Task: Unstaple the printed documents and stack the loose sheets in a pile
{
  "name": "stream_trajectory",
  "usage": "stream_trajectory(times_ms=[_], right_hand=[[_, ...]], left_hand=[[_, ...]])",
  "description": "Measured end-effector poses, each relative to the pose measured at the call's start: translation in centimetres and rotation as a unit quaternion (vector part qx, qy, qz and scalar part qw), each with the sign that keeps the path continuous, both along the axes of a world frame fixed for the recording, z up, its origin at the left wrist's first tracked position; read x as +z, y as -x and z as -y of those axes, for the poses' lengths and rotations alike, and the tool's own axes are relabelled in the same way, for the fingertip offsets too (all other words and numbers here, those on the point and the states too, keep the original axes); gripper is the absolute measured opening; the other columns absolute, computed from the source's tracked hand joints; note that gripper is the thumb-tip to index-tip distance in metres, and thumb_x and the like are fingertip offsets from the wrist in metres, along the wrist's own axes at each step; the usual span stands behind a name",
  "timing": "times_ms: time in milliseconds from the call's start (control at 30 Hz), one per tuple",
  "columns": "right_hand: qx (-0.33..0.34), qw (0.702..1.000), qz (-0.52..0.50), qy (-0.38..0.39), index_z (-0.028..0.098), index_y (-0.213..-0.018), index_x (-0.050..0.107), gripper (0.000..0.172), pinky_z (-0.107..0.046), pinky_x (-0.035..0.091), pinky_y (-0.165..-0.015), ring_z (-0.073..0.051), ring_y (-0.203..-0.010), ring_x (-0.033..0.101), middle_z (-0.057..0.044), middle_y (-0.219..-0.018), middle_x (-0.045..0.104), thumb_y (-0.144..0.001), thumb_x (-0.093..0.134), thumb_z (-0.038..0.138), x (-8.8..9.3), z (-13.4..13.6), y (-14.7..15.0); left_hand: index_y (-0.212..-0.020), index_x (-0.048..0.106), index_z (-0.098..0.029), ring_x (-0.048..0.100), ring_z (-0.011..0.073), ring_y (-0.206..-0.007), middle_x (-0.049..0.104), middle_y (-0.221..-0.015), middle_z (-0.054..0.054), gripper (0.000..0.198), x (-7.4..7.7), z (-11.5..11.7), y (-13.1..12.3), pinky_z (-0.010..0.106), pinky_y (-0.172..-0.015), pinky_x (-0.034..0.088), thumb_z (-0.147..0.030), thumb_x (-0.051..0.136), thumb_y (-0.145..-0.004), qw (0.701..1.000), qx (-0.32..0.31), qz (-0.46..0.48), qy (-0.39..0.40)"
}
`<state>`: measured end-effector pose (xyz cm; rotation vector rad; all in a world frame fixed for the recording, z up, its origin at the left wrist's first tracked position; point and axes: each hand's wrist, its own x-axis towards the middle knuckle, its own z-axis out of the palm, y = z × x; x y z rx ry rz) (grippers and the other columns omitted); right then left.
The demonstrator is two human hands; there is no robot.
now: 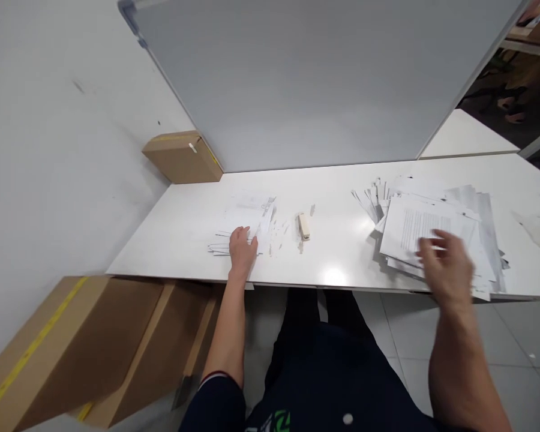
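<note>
The cream block [303,227], a small oblong with squared edges and a smooth, matt look, lies on the glossy white tabletop [328,189] and serves as the reference point; its exact kind cannot be determined. Grey smudges [279,234] mark the surface just to its left. Farther left of the block is the smaller paper pile [249,213], thin white sheets, with several narrow edges fanned out at its near left side. The left hand [243,249] rests on this pile, thumb apart from the fingers; whether these grip any sheet cannot be told. Well to the right of the block is the larger paper stack [418,225], loosely squared, its leaves skewed at differing angles, the upper sheet bearing lines of print. The right hand [447,267], blurred, is over the near part of this stack, fingers loosely curved and parted, nothing visible between them; contact with the paper cannot be confirmed. Beyond the block stands a flat, smooth grey panel [297,84]. Beyond and left of it sits a brown cardboard box [180,163], and nearer on the left, below tabletop level, are larger cardboard cartons [81,336] with yellow tape.
</note>
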<state>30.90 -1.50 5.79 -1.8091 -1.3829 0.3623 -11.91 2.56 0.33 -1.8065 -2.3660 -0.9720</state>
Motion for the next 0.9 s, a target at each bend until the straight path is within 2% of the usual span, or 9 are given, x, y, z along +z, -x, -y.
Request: stream_trajectory(times_ms=[67, 167, 233, 400, 600, 700, 767, 800, 900], right_hand=[[0.095, 0.995, -0.025, 0.022, 0.02, -0.11, 0.049, 0.041, -0.033, 0.047, -0.062, -0.018, -0.066, 0.059, -0.007, -0.09, 0.06, -0.08, 0.045, 0.048, -0.5, 0.3, 4.3], [0.242, 0.965, -0.082, 0.066, 0.019, -0.106, 0.052, 0.035, -0.028, 0.046, -0.058, -0.014, -0.061, 0.058, -0.006, -0.086, 0.061, -0.082, 0.043, 0.043, -1.9, 0.5, 9.9], [0.287, 0.946, -0.117, 0.096, 0.019, -0.103, 0.053, 0.033, -0.027, 0.046, -0.057, -0.014, -0.059, 0.058, -0.005, -0.084, 0.061, -0.082, 0.043, 0.042, -3.2, 0.6, 12.3], [0.296, 0.924, -0.187, 0.153, 0.021, -0.094, 0.055, 0.028, -0.027, 0.046, -0.05, -0.013, -0.05, 0.055, -0.003, -0.076, 0.06, -0.08, 0.041, 0.042, -5.5, 0.3, 13.9], [0.29, 0.922, -0.209, 0.149, 0.022, -0.092, 0.056, 0.026, -0.027, 0.045, -0.052, -0.014, -0.051, 0.054, -0.002, -0.071, 0.06, -0.079, 0.044, 0.041, -5.4, 0.4, 13.7], [0.291, 0.925, -0.2, 0.138, 0.021, -0.091, 0.057, 0.025, -0.027, 0.044, -0.052, -0.014, -0.051, 0.053, -0.001, -0.069, 0.06, -0.079, 0.044, 0.039, -5.5, 0.5, 13.7], [0.297, 0.927, -0.189, 0.129, 0.021, -0.091, 0.057, 0.024, -0.026, 0.043, -0.053, -0.014, -0.051, 0.053, -0.001, -0.068, 0.059, -0.08, 0.044, 0.038, -5.6, 0.6, 13.7], [0.299, 0.928, -0.185, 0.125, 0.021, -0.091, 0.057, 0.024, -0.026, 0.043, -0.053, -0.013, -0.051, 0.053, -0.001, -0.067, 0.059, -0.08, 0.043, 0.038, -5.6, 0.6, 13.7], [0.294, 0.93, -0.185, 0.122, 0.021, -0.09, 0.057, 0.024, -0.026, 0.043, -0.054, -0.013, -0.051, 0.053, 0.0, -0.064, 0.058, -0.08, 0.044, 0.039, -5.6, 0.5, 13.6]], left_hand=[[-0.113, 0.052, -0.016, 0.042, 0.0241, -0.113, 0.046, -0.121, 0.012, 0.039, 0.2, -0.4, 0.3, 0.036, -0.095, 0.035, -0.03, 0.049, -0.076, 0.999, -0.011, -0.005, 0.036], [-0.113, 0.051, -0.016, 0.046, 0.0238, -0.109, 0.048, -0.118, 0.012, 0.04, 0.3, -0.6, 0.4, 0.035, -0.091, 0.038, -0.033, 0.047, -0.077, 0.998, -0.016, -0.012, 0.059], [-0.111, 0.052, -0.015, 0.047, 0.0237, -0.106, 0.051, -0.115, 0.012, 0.038, 0.4, -0.6, 0.5, 0.035, -0.09, 0.038, -0.034, 0.046, -0.078, 0.998, -0.01, -0.013, 0.064], [-0.098, 0.057, -0.016, 0.051, 0.0232, -0.097, 0.057, -0.104, 0.011, 0.032, 0.4, -0.8, 0.9, 0.036, -0.086, 0.039, -0.037, 0.047, -0.076, 0.998, 0.009, 0.03, 0.054], [-0.07, 0.058, -0.017, 0.053, 0.0221, -0.084, 0.059, -0.078, 0.01, 0.024, 0.4, -1.5, 1.3, 0.036, -0.08, 0.039, -0.031, 0.04, -0.079, 0.999, 0.013, 0.041, 0.003], [-0.067, 0.057, -0.017, 0.052, 0.0174, -0.068, 0.055, -0.063, 0.004, 0.025, 1.0, -1.2, 0.9, 0.033, -0.072, 0.042, -0.032, 0.04, -0.079, 0.99, 0.059, 0.128, -0.029], [-0.067, 0.057, -0.016, 0.051, 0.0138, -0.062, 0.052, -0.059, 0.001, 0.023, 1.8, -0.6, 0.2, 0.031, -0.067, 0.044, -0.034, 0.046, -0.077, 0.963, 0.074, 0.251, -0.062], [-0.067, 0.057, -0.015, 0.051, 0.0123, -0.06, 0.052, -0.059, -0.001, 0.022, 2.3, -0.2, -0.2, 0.03, -0.066, 0.045, -0.035, 0.05, -0.075, 0.939, 0.07, 0.326, -0.082], [-0.067, 0.057, -0.014, 0.052, 0.0097, -0.061, 0.054, -0.06, -0.002, 0.021, 4.1, 1.5, -1.9, 0.03, -0.065, 0.05, -0.034, 0.063, -0.066, 0.828, 0.031, 0.546, -0.123]])
